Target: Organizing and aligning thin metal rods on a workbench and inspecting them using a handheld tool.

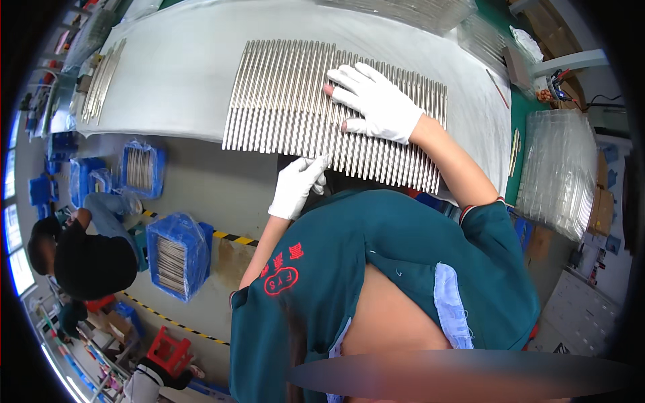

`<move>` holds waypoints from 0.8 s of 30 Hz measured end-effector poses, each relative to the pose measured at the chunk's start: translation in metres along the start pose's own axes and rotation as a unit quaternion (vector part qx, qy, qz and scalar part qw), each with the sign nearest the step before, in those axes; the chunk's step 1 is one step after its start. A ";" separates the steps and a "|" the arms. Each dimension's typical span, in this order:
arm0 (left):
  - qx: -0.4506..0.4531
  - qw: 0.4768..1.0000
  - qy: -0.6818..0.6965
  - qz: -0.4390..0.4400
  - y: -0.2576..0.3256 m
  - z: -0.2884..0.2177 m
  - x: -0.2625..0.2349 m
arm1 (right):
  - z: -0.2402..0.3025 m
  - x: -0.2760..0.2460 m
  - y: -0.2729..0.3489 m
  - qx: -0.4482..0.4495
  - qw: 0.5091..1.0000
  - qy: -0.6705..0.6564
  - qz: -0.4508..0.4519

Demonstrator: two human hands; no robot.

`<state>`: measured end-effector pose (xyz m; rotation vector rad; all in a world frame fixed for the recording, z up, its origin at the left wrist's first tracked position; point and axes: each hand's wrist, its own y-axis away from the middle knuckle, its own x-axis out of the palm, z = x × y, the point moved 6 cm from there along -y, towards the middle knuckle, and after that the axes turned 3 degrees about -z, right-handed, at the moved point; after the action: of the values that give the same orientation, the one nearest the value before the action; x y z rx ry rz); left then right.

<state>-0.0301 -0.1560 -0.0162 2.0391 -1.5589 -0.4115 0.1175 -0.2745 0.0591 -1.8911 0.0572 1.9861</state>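
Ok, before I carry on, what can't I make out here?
Head view: parts of some slim silver metal rods, hidden by the white-gloved right grip spread over them.
Head view: whether the white-gloved left grip pinches a rod or only touches it; its own fingers hide the contact.
Head view: the rest of the clear plastic stack up top, cut off by the upper edge.

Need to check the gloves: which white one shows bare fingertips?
The right hand's glove, spread over the metal rods: two bare fingertips show. The left hand's glove, at the rods' near ends, shows none.
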 end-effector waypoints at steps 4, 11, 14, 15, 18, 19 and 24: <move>0.005 1.000 0.010 0.011 0.001 0.003 0.000 | -0.001 0.005 0.001 0.003 0.999 0.034 0.024; 0.010 0.996 0.033 -0.077 -0.007 -0.007 -0.006 | -0.003 0.007 0.002 -0.016 0.999 0.045 0.000; 0.031 0.996 -0.003 -0.079 -0.007 -0.014 -0.002 | -0.002 0.005 0.001 -0.012 1.000 0.026 -0.002; 0.032 0.997 0.013 -0.073 -0.010 -0.011 -0.002 | -0.002 0.006 0.001 -0.011 1.000 0.026 -0.002; 0.012 0.997 0.043 -0.066 -0.008 -0.009 -0.003 | -0.003 0.007 0.002 -0.010 0.999 0.033 -0.003; 0.012 0.997 0.043 -0.065 -0.007 -0.009 -0.004 | -0.002 0.006 0.002 -0.009 0.999 0.030 -0.008; 0.030 0.997 0.055 -0.040 -0.002 -0.006 -0.005 | -0.001 0.003 0.001 -0.019 0.999 0.044 -0.007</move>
<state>-0.0270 -0.1495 -0.0131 2.1378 -1.4427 -0.2804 0.1177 -0.2751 0.0555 -1.9960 0.0299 1.9068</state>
